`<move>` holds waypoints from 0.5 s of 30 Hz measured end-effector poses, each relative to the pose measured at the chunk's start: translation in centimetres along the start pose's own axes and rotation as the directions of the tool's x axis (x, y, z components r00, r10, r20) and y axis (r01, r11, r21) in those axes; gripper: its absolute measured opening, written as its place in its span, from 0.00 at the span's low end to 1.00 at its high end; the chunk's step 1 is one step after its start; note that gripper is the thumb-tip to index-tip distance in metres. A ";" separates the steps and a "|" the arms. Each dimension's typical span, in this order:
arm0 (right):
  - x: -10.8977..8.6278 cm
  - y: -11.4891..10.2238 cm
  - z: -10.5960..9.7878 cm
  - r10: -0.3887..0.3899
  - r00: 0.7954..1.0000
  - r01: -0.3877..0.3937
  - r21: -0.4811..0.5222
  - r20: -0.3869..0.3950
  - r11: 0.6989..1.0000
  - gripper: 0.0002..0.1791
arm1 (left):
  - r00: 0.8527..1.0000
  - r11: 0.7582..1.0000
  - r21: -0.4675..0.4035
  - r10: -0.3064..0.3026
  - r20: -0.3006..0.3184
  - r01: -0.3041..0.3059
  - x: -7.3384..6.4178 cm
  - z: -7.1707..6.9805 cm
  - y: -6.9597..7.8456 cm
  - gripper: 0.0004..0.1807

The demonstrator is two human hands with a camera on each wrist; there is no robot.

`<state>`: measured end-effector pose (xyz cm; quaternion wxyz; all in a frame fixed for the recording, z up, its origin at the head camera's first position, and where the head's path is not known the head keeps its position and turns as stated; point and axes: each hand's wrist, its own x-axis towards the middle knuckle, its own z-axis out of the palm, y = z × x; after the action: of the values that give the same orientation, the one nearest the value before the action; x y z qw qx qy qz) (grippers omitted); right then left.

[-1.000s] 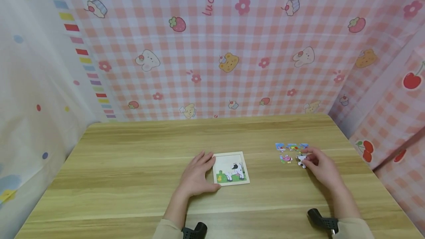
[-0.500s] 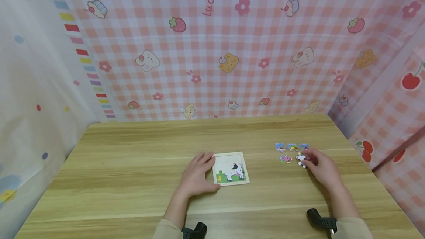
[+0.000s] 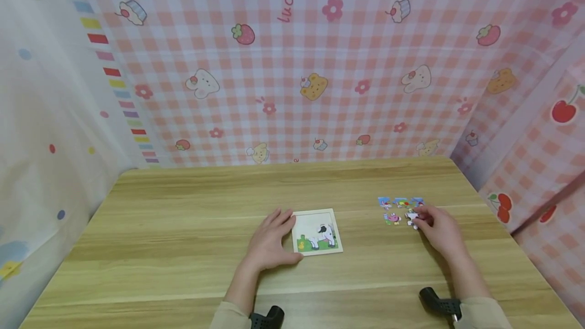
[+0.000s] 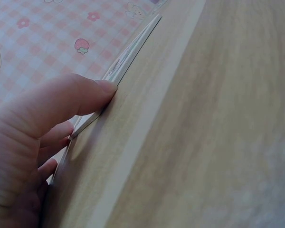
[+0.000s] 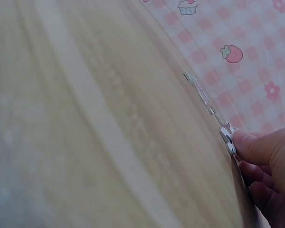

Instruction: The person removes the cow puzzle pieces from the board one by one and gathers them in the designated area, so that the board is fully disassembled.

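A square wooden puzzle tray (image 3: 317, 220) lies flat on the table, with a cow picture (image 3: 325, 237) and green grass filling its lower part. My left hand (image 3: 271, 242) holds its left side, the thumb at the near left corner and the fingers along the left edge; the left wrist view shows the thumb tip on the rim. To the right, my right hand (image 3: 441, 230) pinches a white and black puzzle piece (image 5: 226, 137) between thumb and fingers, low at the tabletop. Beside it lie a pink puzzle piece (image 3: 392, 219) and a row of blue-edged pieces (image 3: 384, 202).
The wood-grain table (image 3: 183, 248) extends around both hands. A pink checked cloth (image 3: 283, 65) hangs behind its far edge, with a dotted white cloth (image 3: 50, 116) at the left and more checked cloth at the right. Black wrist mounts (image 3: 439, 302) sit at the sleeves.
The right hand has shifted very slightly left, and the white piece under its fingers has turned a little. The left hand and the puzzle tray stay put.
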<state>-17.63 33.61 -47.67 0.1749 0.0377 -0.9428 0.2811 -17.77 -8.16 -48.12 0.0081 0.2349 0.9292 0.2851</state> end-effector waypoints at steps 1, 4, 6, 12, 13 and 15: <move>0.0 0.0 0.0 0.001 1.000 -0.001 0.002 -0.001 1.000 0.11 | 1.000 1.000 0.003 0.001 0.000 -0.001 0.0 0.0 0.0 0.51; 0.1 -0.1 0.2 0.000 1.000 0.000 0.002 -0.008 1.000 0.11 | 1.000 1.000 0.011 0.003 -0.002 -0.003 0.0 0.1 -0.1 0.51; 0.2 -0.1 0.3 -0.004 1.000 0.004 -0.002 -0.011 1.000 0.11 | 1.000 1.000 0.008 0.002 -0.002 -0.002 0.0 0.1 -0.2 0.51; 0.4 -0.2 0.5 -0.006 1.000 0.006 -0.008 -0.002 1.000 0.10 | 1.000 1.000 -0.001 0.001 -0.001 -0.001 0.0 0.0 -0.1 0.51; 0.5 -0.3 0.5 -0.007 1.000 0.007 -0.009 0.000 1.000 0.09 | 1.000 1.000 0.001 0.002 -0.001 -0.002 0.0 0.0 -0.1 0.51; 0.5 -0.3 0.5 -0.008 1.000 0.008 -0.015 0.005 1.000 0.08 | 1.000 1.000 0.002 0.002 -0.002 -0.002 0.1 0.0 -0.2 0.51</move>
<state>-18.22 33.05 -47.71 0.1739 0.0410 -0.9452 0.2733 -17.90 -8.27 -48.18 0.0067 0.2357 0.9293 0.2843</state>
